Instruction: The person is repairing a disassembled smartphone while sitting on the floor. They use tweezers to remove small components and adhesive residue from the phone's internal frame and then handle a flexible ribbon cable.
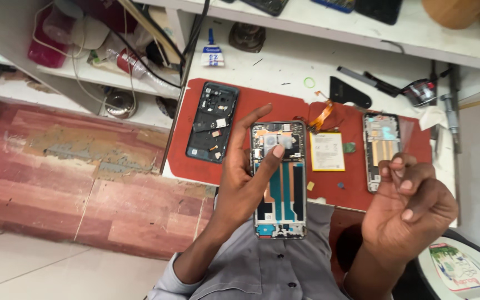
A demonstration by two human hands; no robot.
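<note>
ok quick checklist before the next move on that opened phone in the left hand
1. Grip: left hand holds the opened phone frame by its edge, thumb on the upper part: ok.
2. Right hand free: fingers curled, whether it pinches a small part: cannot tell.
3. Frame over the red mat: lower end hangs past the bench edge: not ok.
4. Battery out, lying on the mat: ok.
5. Orange flex cable clear of the hands: ok.

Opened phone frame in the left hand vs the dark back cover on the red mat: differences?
The silver-edged opened phone frame is held in the left hand, thumb on it; the dark back cover lies untouched on the red mat. The frame shows copper and teal parts; the cover is mostly black. Both are stripped open.
</note>
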